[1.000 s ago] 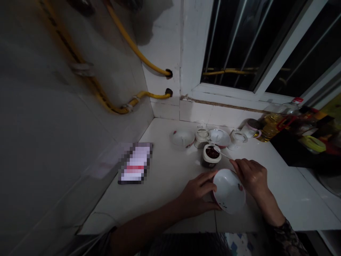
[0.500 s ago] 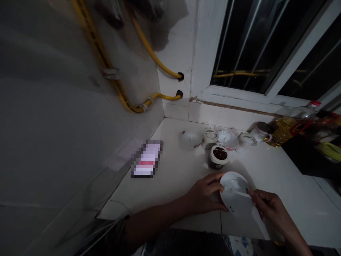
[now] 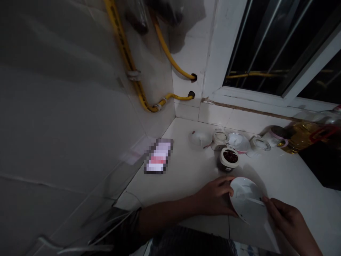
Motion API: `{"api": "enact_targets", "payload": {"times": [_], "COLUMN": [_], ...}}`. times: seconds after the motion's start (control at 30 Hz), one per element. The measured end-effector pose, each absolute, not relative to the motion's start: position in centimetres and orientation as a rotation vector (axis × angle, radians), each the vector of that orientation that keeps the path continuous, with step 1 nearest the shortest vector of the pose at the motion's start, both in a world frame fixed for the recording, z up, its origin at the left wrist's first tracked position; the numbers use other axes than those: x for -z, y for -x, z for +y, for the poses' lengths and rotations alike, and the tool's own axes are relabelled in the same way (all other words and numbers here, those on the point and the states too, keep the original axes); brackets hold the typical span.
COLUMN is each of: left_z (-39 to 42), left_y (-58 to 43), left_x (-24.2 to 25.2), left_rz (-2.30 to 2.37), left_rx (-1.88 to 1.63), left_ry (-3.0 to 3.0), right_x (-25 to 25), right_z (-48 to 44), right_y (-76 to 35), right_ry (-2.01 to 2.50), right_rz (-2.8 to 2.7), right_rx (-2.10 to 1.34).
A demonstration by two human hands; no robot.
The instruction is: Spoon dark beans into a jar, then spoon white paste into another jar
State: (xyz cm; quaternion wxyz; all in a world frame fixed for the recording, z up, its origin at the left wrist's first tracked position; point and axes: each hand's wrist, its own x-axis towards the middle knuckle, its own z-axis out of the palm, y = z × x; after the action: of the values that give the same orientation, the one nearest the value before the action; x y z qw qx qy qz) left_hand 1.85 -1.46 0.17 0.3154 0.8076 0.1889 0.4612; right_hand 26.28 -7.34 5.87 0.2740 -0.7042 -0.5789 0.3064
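- Grips the bowl with the left hand at its left rim, over the near edge of the counter.
- Pinches the white spoon in the right hand, aiming its long axis leftward into the bowl (too dim to tell contact).
- Faces the jar just beyond, nearer the left hand.

Left hand grips the side of a white bowl; right hand holds a white spoon extending within its rim. Beyond the left hand: open dark-filled jar; farther left, lit phone.
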Motion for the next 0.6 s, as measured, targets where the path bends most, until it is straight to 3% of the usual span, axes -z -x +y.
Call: {"api": "enact_targets", "payload": {"times": [0.27,0.6], "left_z": [-1.5,-1.8], "left_y": [-1.7,-1.1], "left_x": [-0.4,-0.8], "left_rz": [0.467,0.598], "left_rx": [-1.161,-0.982], "left_ry": [-2.16,-2.251], "right_x": [-5.5,-5.2], "right_z": [-8.0,-8.4], "right_y": [-26.4,-26.4], "right_ry": [1.928,1.909], "right_rz": [-1.592,-1.565], "right_rx": [-0.524,-0.51]}}
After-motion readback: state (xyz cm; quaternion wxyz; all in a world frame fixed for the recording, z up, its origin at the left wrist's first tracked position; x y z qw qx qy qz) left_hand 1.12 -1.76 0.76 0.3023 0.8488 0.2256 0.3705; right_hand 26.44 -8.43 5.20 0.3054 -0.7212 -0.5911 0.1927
